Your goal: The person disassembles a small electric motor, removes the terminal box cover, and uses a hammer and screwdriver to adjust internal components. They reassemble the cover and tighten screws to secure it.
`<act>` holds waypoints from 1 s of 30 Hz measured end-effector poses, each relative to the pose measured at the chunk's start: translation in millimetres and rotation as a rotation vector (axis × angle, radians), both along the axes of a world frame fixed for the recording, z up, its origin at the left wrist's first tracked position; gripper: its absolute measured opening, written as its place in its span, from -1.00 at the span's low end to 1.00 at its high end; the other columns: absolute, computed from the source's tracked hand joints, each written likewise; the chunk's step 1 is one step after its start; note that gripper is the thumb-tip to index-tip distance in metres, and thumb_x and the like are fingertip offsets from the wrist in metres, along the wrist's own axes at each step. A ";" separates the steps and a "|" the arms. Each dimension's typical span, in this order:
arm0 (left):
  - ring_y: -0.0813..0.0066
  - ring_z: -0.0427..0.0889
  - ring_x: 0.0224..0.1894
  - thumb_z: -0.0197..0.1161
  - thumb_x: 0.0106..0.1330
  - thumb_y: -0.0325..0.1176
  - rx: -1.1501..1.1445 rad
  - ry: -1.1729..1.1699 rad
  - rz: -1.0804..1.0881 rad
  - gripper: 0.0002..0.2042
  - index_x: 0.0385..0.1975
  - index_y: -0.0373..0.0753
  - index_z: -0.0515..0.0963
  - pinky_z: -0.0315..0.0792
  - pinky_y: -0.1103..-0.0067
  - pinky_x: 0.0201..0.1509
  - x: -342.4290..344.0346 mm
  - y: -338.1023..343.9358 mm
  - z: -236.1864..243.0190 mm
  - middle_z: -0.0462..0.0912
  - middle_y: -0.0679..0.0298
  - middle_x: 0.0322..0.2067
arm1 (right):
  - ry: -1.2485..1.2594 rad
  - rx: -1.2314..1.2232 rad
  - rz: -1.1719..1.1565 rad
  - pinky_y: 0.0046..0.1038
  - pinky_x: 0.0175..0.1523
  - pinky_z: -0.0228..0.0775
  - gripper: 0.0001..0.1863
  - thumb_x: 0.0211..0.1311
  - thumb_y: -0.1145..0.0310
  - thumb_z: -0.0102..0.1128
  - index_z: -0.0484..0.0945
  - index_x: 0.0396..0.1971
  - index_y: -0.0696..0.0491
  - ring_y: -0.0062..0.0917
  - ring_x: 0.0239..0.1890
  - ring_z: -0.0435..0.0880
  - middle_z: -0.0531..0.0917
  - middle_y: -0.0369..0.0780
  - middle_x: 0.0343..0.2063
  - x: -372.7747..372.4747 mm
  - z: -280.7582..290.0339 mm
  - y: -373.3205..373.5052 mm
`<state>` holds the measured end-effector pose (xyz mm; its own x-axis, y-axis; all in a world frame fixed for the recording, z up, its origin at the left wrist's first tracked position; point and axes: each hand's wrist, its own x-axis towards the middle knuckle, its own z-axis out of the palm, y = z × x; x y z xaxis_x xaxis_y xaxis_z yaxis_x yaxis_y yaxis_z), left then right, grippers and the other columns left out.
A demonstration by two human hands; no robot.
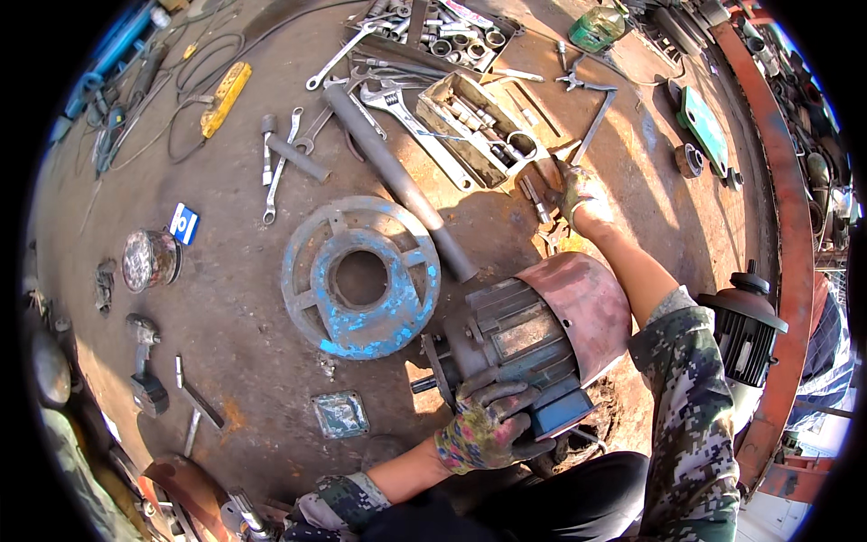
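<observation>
Head view: motor lies under left hand.

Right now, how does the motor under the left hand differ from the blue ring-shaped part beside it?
The motor is a bulky, finned body with a reddish cover, while the blue ring-shaped part is flatter and open in the middle. The motor lies with its shaft pointing sideways; the ring-shaped part lies flat. The left hand touches the motor; no hand touches the ring-shaped part. Both show some blue.
</observation>
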<state>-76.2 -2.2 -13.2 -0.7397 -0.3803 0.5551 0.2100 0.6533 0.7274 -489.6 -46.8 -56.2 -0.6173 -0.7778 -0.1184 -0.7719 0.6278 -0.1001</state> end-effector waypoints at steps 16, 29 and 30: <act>0.22 0.59 0.22 0.66 0.01 0.03 0.028 -0.078 -0.041 -0.60 -0.53 -0.05 0.56 0.31 0.08 0.46 0.2 -3.7 10.2 0.76 0.27 0.09 | -1.795 -0.437 -0.726 -0.66 -0.70 0.02 -0.44 0.63 0.24 0.09 0.38 0.37 0.38 -0.84 -0.74 0.19 0.33 -0.55 -0.62 -37.7 88.8 53.2; 0.28 0.62 0.30 0.18 0.55 0.26 1.461 0.379 -0.326 -0.23 0.44 -0.31 0.31 0.52 0.28 0.39 -5.5 -92.0 69.1 0.58 0.09 0.25 | -0.197 -0.309 0.215 -0.32 -0.15 0.60 -0.50 0.21 0.43 0.32 0.67 0.19 0.16 -0.36 -0.32 0.79 0.80 -0.10 -0.31 141.0 206.9 18.3; 0.21 0.60 0.33 0.12 0.57 0.29 1.518 0.452 -0.270 -0.21 0.47 -0.31 0.27 0.48 0.24 0.44 -8.3 -106.9 64.2 0.53 0.06 0.30 | -0.265 -0.294 0.259 -0.28 -0.04 0.62 -0.50 0.19 0.44 0.35 0.67 0.18 0.16 -0.23 -0.20 0.81 0.80 -0.01 -0.24 173.1 217.3 5.7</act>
<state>-84.5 -109.1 50.9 -0.7613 -0.6483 -0.0144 0.5613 -0.6699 0.4860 -316.5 -41.0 161.1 -0.3763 -0.9265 0.0025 -0.8234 0.3332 -0.4594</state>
